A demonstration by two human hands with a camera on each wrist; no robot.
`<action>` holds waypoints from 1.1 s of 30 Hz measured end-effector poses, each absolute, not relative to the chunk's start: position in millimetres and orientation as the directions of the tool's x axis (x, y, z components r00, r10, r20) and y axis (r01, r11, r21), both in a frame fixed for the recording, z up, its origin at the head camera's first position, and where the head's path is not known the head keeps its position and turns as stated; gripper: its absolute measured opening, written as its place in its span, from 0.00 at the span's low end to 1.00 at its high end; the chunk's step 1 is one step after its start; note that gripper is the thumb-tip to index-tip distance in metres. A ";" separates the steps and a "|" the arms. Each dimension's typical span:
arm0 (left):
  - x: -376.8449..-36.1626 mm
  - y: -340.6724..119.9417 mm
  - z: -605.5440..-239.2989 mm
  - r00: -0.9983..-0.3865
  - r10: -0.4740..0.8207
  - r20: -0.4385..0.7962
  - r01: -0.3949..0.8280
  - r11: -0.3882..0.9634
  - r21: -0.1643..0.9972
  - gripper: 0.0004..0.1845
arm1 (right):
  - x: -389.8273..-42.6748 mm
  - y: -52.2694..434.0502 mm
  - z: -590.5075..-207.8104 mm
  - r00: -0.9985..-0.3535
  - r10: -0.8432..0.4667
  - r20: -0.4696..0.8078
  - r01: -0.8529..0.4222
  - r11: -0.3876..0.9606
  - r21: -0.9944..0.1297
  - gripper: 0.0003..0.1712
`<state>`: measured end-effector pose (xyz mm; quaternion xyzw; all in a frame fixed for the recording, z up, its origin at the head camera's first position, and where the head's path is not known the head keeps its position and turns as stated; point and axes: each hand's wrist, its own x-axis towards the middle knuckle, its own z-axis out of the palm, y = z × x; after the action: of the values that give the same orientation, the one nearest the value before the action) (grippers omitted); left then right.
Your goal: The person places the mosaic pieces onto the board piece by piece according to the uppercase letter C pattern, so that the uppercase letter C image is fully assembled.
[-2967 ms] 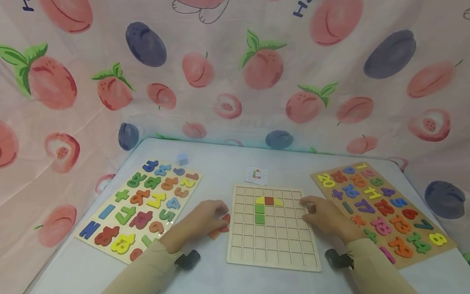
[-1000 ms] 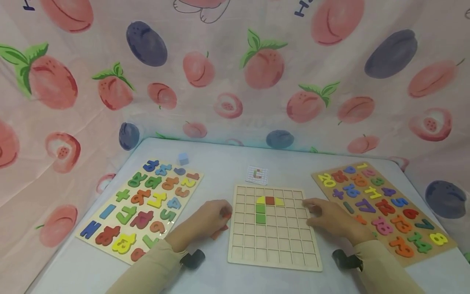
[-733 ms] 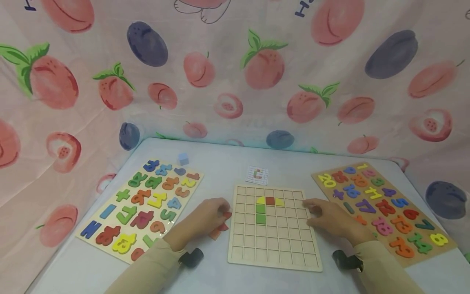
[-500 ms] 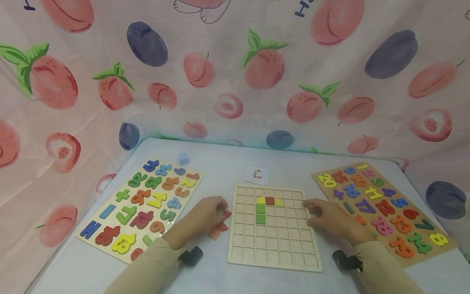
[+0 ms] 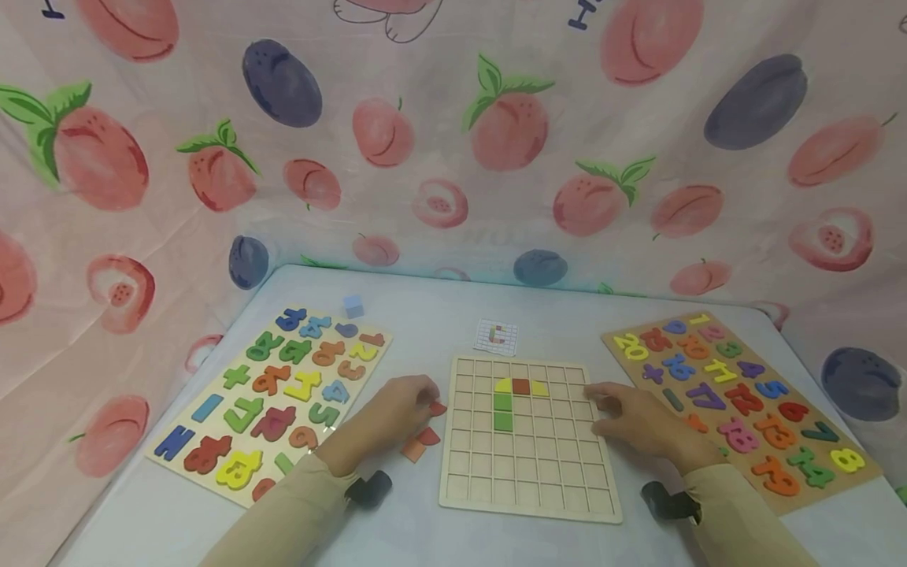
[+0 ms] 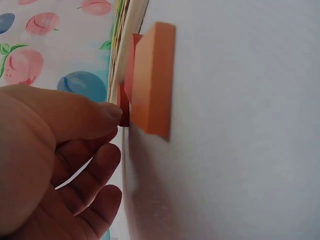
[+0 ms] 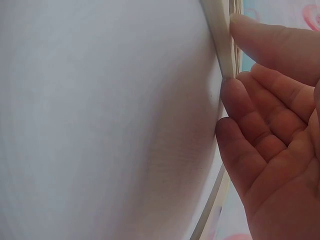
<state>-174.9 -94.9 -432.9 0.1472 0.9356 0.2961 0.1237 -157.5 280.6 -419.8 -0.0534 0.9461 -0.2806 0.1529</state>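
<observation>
Grid board [image 5: 527, 480] edges flanked by hands, red piece [image 5: 437, 408] at left edge

A grid board [image 5: 530, 472] lies in the middle of the table [image 5: 425, 315], with a few tiles [image 5: 512, 398] set in its far rows. Behind it lies a card [image 5: 496, 337]. A letter board [image 5: 272, 402] lies to its left, a number board [image 5: 737, 402] to its right. Loose pieces [image 5: 421, 441] sit just left of the grid board, under the left hand [image 5: 397, 413]; the right hand [image 5: 631, 417] rests at its right edge. A cube [image 5: 353, 306] sits behind the letter board.
</observation>
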 end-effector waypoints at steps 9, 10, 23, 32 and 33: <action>-180.4 -93.2 -435.6 -0.918 0.380 -0.113 0.250 0.777 0.577 0.14 | -157.7 280.3 -419.8 -0.946 -0.191 -0.261 -0.016 0.833 -0.552 0.36; -180.7 -93.4 -436.0 -0.917 0.384 -0.110 0.255 0.775 0.578 0.13 | -157.7 280.3 -419.4 -0.946 -0.192 -0.259 -0.018 0.833 -0.553 0.36; -182.5 -96.2 -438.3 -0.916 0.380 -0.129 0.233 0.766 0.600 0.19 | -156.8 279.5 -418.1 -0.947 -0.200 -0.251 -0.030 0.834 -0.552 0.37; -184.7 -94.2 -440.3 -0.908 0.398 -0.130 0.258 0.776 0.575 0.17 | -156.5 279.3 -418.2 -0.947 -0.189 -0.259 -0.015 0.832 -0.554 0.37; -184.5 -94.2 -439.7 -0.908 0.401 -0.126 0.264 0.777 0.572 0.16 | -156.6 279.2 -418.1 -0.947 -0.188 -0.259 -0.014 0.832 -0.554 0.37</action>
<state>-184.5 -94.2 -439.7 0.1777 0.9347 0.2830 0.1212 -156.6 279.2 -418.1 -0.0534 0.9448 -0.2845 0.1533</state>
